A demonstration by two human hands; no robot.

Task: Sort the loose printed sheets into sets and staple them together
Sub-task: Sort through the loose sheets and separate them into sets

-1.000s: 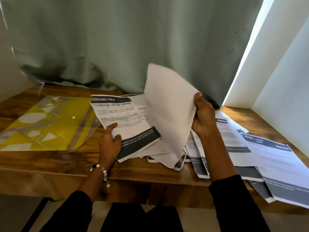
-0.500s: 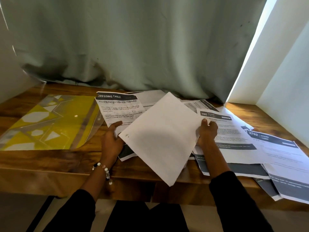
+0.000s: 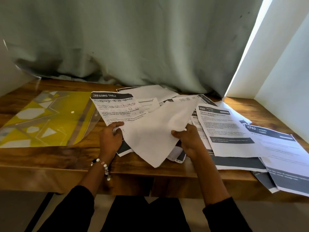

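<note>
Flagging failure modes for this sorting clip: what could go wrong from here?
1. The blank-side-up white sheet, held by the left hand and right hand, shows no heading, so it may be filed into the wrong set.
2. The printed sheets at the right overhang the wooden table edge and could slide off.
3. The overlapping pile behind could get dragged and mixed further.

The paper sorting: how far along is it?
Early days. No stapled set or stapler shows. The right hand holds a blank-side-up sheet in its grip, and the left hand holds the "Dressing Table" page. The loose printed sheets lie spread over the wooden table, still to be sorted and stapled.
</note>
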